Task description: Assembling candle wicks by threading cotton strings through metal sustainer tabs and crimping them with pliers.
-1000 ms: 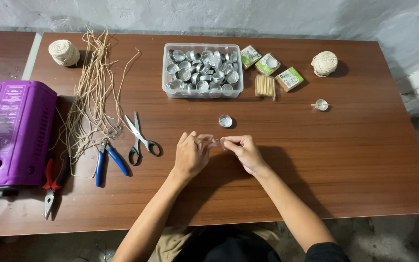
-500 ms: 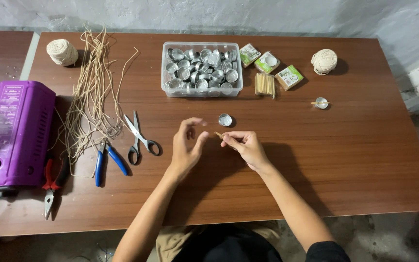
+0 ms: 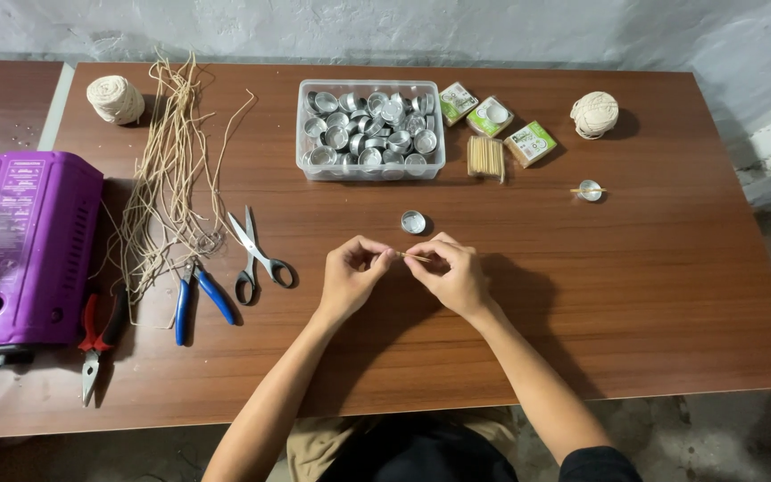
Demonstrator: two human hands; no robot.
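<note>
My left hand (image 3: pixel 354 277) and my right hand (image 3: pixel 455 272) meet over the middle of the brown table (image 3: pixel 635 295). Between their fingertips they pinch a thin wooden stick (image 3: pixel 414 257), held level just above the tabletop. A single small metal cup (image 3: pixel 413 221) sits on the wood just beyond the hands. A clear plastic box (image 3: pixel 370 131) full of several more metal cups stands further back.
Left of my hands lie scissors (image 3: pixel 259 257), blue-handled pliers (image 3: pixel 196 296), red-handled pliers (image 3: pixel 95 339), loose twine strands (image 3: pixel 167 178) and a purple appliance (image 3: pixel 24 245). At the back: two twine balls (image 3: pixel 116 98) (image 3: pixel 594 113), small green boxes (image 3: pixel 491 116), a stick bundle (image 3: pixel 485 156), a cup with a stick (image 3: pixel 590 189).
My left hand opened its fingers half a second ago and has closed again on the stick's left end. Both hands have stayed near the table's middle.
</note>
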